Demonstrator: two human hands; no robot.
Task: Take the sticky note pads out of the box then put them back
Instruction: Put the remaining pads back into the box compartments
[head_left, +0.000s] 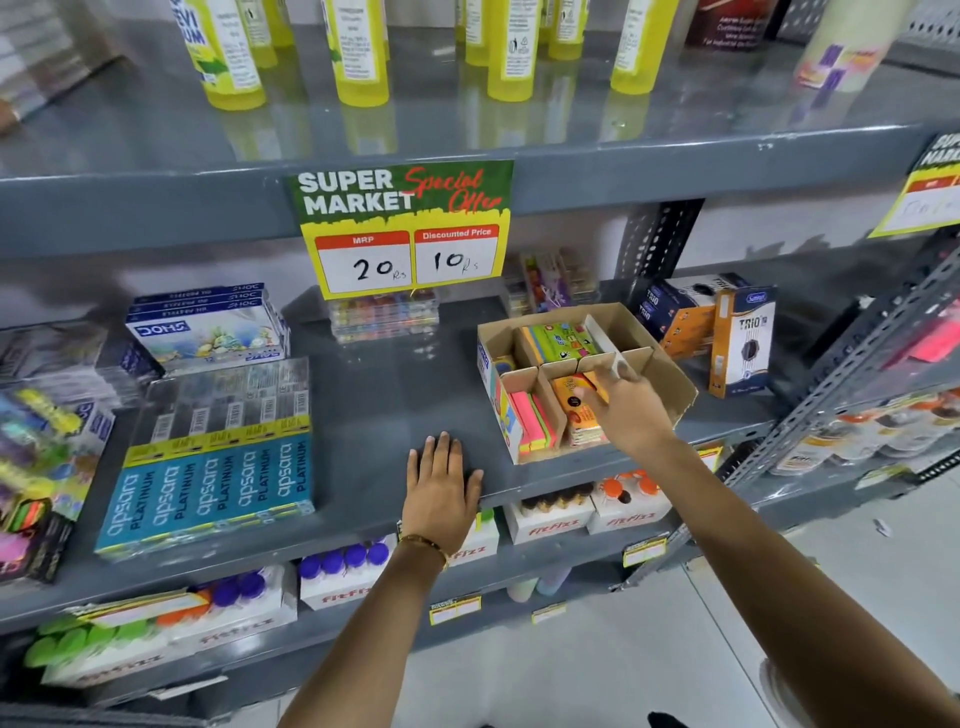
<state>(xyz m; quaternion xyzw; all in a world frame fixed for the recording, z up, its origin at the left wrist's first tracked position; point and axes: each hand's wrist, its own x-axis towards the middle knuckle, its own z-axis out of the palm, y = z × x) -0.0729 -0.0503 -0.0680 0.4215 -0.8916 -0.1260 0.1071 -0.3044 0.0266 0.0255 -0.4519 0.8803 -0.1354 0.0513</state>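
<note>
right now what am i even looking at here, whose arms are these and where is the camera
There is no machine here. The arms belong to a person, and the one picture comes from a wide-angle camera worn on the head, looking forward and down at a shop shelf.

The left hand lies flat and open on the bare shelf, holding nothing. The right hand reaches over a cardboard box split into compartments, its fingers at an orange sticky note pad. Whether they grip it yet, I cannot tell.

The box also holds pink and green pads. To the left lie blue pencil packs, and a price sign hangs from the shelf above.
</note>
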